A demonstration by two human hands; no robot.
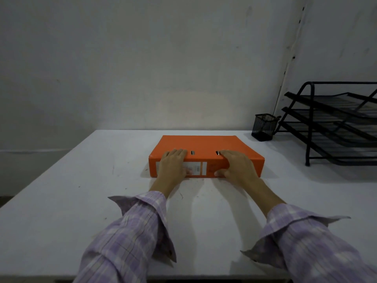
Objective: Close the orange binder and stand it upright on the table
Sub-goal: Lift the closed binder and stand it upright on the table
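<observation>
We can't read the white label (199, 168) on the spine of the orange binder (204, 145): print too small, and the left hand (173, 164) covers its middle, with blurred fingertips (188, 171) over it. The right hand (237, 166) hides the spine's right part. We can't tell how firm either grip is. The black tray rack (334, 123) is cut off by the right edge. The mesh cup (263, 127) is too dark to see inside. Both sleeves (126, 231) run out of the bottom edge, and the bench (61, 190) is cut off left and bottom.
</observation>
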